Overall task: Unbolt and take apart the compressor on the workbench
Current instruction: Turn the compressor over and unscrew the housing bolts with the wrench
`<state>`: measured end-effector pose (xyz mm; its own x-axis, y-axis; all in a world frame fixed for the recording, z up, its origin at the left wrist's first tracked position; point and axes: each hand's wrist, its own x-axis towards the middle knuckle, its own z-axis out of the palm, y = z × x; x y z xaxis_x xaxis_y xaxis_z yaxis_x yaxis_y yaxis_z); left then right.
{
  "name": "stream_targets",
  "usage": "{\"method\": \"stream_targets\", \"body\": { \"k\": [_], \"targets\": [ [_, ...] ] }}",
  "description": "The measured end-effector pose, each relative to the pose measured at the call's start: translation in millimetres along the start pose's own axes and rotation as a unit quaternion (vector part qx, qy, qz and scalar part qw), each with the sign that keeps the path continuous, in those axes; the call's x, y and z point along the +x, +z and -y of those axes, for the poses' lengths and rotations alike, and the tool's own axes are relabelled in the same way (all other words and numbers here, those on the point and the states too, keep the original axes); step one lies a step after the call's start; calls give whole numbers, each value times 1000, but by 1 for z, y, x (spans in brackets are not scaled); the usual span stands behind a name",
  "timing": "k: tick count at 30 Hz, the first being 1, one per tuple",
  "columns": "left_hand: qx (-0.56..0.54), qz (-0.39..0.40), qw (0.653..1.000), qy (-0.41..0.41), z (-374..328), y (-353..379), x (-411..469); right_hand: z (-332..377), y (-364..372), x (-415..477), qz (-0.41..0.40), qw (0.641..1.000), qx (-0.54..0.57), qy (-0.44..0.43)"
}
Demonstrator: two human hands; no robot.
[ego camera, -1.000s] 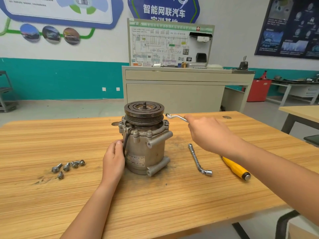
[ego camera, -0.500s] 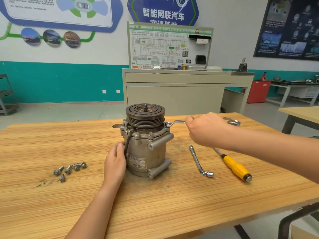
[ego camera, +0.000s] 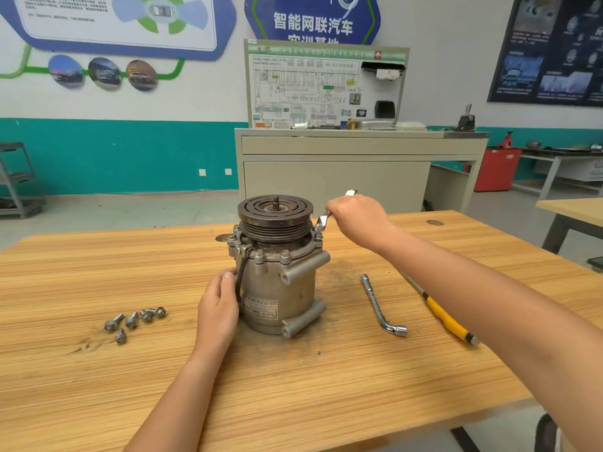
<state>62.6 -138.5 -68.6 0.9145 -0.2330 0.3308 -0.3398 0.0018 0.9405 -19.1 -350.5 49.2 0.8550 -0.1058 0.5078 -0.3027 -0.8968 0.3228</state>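
Observation:
The compressor (ego camera: 280, 288) stands upright in the middle of the wooden workbench (ego camera: 293, 386), its dark pulley on top. My left hand (ego camera: 218, 308) presses against its left side, fingers by the black cable. My right hand (ego camera: 357, 218) grips a silver wrench (ego camera: 321, 220) whose ring end sits at a bolt on the flange's right edge; the wrench's other end pokes out above my knuckles. Several bolts still sit in the flange.
Several loose bolts (ego camera: 133, 321) lie on the bench at left. An L-shaped socket wrench (ego camera: 380, 306) and a yellow-handled screwdriver (ego camera: 447, 322) lie right of the compressor, the screwdriver partly under my right arm. A grey training cabinet (ego camera: 342, 168) stands behind the bench.
My right hand has swung the wrench from pointing right to pointing away toward the back, moving closer to the pulley. The left hand has stayed on the compressor's side.

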Motion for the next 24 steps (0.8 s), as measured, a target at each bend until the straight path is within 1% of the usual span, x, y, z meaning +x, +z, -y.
{"method": "stream_targets", "body": {
  "k": [3,4,5,7,9,11,13,18,21,24],
  "targets": [
    [5,0,1000,-1,2,-1,1,-5,-18,-21,-37,988,109,100],
    [4,0,1000,-1,2,-1,1,-4,-25,-30,-46,983,135,118],
    [3,0,1000,1,3,-1,1,-2,-33,-39,-45,982,137,125],
    [2,-2,1000,4,3,-1,1,5,-47,-56,2,988,98,123],
    [2,-5,1000,4,3,0,1,16,-60,-67,83,989,47,113],
    [5,-8,1000,5,3,0,1,28,-69,-71,142,986,6,84],
    [7,-7,1000,4,4,0,1,37,-75,-71,180,982,-38,50],
    [10,-4,1000,7,6,-1,2,49,-84,-57,196,969,-152,-14],
    [11,-4,1000,6,6,-1,2,48,-81,-51,209,961,-179,-38],
    [9,-4,1000,6,6,-1,2,32,-74,-49,200,959,-199,-40]
  ]
}}
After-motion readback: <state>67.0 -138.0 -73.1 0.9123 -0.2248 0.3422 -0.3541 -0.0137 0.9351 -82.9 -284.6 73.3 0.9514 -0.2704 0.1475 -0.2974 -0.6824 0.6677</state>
